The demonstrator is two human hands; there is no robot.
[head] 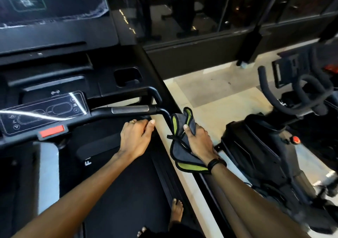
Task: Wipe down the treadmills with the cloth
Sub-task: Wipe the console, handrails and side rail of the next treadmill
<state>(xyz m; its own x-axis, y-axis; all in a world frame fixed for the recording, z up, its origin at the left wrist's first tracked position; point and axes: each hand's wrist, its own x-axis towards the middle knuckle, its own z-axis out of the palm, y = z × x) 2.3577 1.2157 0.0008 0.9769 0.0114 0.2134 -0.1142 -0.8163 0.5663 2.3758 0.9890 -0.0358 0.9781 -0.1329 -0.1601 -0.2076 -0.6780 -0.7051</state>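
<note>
Cloth (pixel 184 142) bunched in right hand (pixel 200 142) at treadmill handrail's (pixel 133 109) three-o'clock end; left hand (pixel 136 139) loosely curled, holding nothing; wrapping the bar would wipe best.

Left hand (pixel 136 139) loosely curled; right hand (pixel 198 142) clenched.

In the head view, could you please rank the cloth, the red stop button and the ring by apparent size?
1. cloth
2. red stop button
3. ring
All three differ plainly.

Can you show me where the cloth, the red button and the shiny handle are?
cloth (pixel 180 147), head view, on its grey middle.
red button (pixel 52 131), head view, on its centre.
shiny handle (pixel 130 109), head view, on the silver sleeve.
</note>
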